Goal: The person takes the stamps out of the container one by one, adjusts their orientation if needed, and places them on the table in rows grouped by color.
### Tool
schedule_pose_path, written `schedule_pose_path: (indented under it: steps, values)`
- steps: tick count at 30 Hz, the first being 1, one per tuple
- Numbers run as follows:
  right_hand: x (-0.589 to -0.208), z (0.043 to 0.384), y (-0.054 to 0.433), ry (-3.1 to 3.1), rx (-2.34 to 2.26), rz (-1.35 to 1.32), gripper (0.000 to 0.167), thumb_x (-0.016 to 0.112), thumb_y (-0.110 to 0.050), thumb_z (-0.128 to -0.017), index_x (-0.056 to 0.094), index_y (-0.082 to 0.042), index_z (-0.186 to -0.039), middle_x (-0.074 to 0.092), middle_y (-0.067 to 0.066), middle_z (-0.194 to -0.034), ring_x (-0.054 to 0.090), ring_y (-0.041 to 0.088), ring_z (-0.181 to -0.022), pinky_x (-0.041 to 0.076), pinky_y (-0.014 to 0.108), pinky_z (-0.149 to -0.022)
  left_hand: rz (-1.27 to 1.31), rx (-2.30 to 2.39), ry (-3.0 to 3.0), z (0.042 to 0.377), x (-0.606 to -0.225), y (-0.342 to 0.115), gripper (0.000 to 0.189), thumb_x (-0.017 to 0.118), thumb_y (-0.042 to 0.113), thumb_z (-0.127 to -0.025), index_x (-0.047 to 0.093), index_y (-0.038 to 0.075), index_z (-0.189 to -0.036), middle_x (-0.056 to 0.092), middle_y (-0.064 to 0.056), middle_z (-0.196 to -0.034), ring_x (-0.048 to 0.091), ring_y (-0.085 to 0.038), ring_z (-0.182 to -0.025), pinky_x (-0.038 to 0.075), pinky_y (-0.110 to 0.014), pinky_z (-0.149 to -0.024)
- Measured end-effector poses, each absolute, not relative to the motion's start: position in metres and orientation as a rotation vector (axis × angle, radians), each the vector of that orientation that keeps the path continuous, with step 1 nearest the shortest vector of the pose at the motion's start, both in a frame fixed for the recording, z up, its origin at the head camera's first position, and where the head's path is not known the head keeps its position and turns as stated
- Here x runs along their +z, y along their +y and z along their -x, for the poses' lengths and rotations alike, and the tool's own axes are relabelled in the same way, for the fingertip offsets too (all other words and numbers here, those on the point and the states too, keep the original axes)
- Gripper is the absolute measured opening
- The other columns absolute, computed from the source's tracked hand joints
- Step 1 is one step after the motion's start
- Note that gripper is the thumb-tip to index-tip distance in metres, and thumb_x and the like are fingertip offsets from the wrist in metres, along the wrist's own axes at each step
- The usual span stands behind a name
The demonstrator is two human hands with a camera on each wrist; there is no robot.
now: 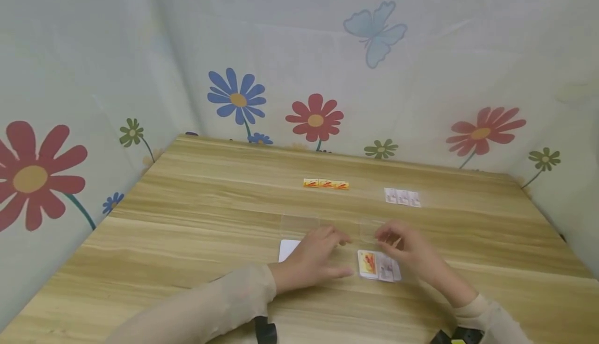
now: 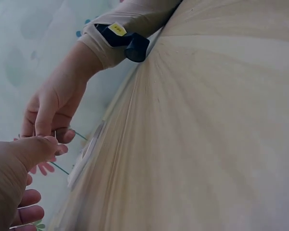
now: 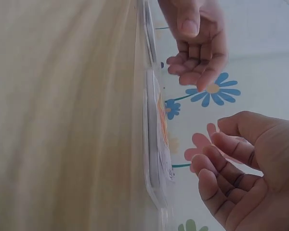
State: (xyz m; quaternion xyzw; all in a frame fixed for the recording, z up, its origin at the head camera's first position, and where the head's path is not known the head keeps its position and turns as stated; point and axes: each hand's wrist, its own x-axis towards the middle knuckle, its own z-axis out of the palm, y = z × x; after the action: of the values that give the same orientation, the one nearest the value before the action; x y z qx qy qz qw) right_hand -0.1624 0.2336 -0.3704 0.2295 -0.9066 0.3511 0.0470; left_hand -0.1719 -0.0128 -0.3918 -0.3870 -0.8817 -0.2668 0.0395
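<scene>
My left hand (image 1: 311, 255) hovers over the table with its fingers loosely spread and nothing between them. Beneath it, partly covered, lies a white card stack (image 1: 287, 248). My right hand (image 1: 412, 250) is just behind and right of a second stack, its fingers loosely bent; the right wrist view shows that hand (image 3: 250, 168) holding nothing. On that second stack (image 3: 156, 139) lie an orange picture card (image 1: 367, 263) and a pale pink printed card (image 1: 386, 268). Clear plastic lids (image 1: 299, 225) extend behind both stacks, hard to make out.
Farther back on the wooden table (image 1: 196, 198) lies a row of orange cards (image 1: 326, 184). To its right is a row of pale pink cards (image 1: 402, 197). A flower-printed curtain (image 1: 281, 48) hangs along the table's back and sides.
</scene>
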Motion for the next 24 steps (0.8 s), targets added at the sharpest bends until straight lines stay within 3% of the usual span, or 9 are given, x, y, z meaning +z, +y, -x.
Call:
schedule_pose_path:
  steps: [15,24]
  values:
    - [-0.382,0.161,0.231,-2.836,1.081,-0.771,0.012,0.069,-0.014,-0.086,0.066,-0.007,-0.096,0.065,-0.001,-0.086,0.055,0.000,-0.077,0.049,0.020,-0.065,1.136,-0.781,-2.801,0.172,-0.400,0.006,0.057,0.074,0.048,-0.078,0.059,0.016,-0.122,0.060,0.002,-0.116,0.055,-0.014,-0.109,0.044,-0.032,-0.100]
    - [-0.387,0.160,0.232,-2.853,1.047,-0.811,0.015,0.068,-0.015,-0.086,0.066,-0.006,-0.098,0.063,0.000,-0.090,0.054,0.000,-0.080,0.050,0.019,-0.067,1.102,-0.728,-2.819,0.173,-0.404,0.013,0.056,0.074,0.051,-0.077,0.062,0.017,-0.119,0.060,0.003,-0.112,0.055,-0.014,-0.107,0.044,-0.030,-0.097]
